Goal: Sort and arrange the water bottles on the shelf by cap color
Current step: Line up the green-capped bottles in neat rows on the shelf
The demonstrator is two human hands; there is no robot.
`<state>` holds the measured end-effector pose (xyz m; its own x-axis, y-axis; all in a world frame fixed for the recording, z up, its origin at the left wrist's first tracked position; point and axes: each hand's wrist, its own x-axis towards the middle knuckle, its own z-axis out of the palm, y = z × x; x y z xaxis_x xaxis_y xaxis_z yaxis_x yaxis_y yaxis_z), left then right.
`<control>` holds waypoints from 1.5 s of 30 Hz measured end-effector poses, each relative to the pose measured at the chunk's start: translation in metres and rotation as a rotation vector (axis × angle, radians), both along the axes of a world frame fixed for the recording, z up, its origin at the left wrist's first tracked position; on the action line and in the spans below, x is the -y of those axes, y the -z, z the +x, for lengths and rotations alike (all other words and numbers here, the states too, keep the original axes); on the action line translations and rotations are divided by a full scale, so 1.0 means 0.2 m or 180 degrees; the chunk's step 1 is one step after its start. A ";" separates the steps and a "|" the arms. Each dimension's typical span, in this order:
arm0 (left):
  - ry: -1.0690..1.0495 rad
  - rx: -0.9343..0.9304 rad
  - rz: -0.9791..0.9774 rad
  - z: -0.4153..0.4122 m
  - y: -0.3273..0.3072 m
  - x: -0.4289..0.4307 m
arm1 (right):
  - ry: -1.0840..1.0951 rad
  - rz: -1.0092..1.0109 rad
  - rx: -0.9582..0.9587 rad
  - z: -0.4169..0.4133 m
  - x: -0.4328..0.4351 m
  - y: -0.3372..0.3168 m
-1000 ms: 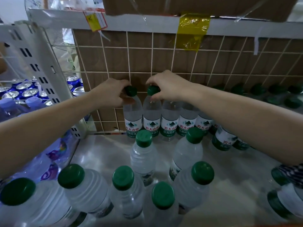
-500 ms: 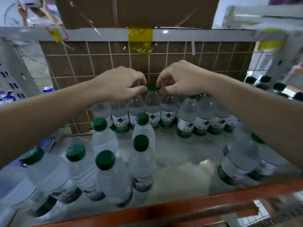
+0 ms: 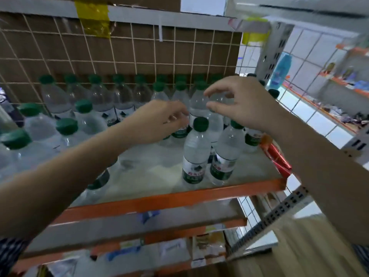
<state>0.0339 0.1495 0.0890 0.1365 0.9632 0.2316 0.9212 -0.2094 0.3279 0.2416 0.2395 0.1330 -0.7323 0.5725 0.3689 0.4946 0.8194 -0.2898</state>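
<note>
A white wire grid (image 3: 139, 56) backs the bay, brown cardboard (image 3: 60, 50) pressed behind it; a strip of yellow tape (image 3: 92, 17) hangs from the grey beam above. At the right corner stands a perforated grey upright (image 3: 269, 56), and a crumpled red wrapper (image 3: 276, 156) lies beside it; past the side mesh, a blue bottle (image 3: 280, 70) stands upright. Further right, orange-edged racks (image 3: 339, 84) hold blurred goods; below, lower tiers carry boxed packets (image 3: 207, 248) too blurred to read.
</note>
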 end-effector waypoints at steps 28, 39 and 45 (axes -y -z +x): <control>-0.1494 0.1940 0.0386 0.27 0.81 0.07 | 0.0443 -0.1922 -0.1471 0.16 0.05 1.04; -0.1619 0.2244 0.0521 0.25 0.84 0.12 | 0.0776 -0.1679 -0.1597 0.11 0.13 1.22; -0.1548 0.2224 0.0505 0.27 0.85 0.11 | 0.0693 -0.1704 -0.1565 0.14 0.10 1.19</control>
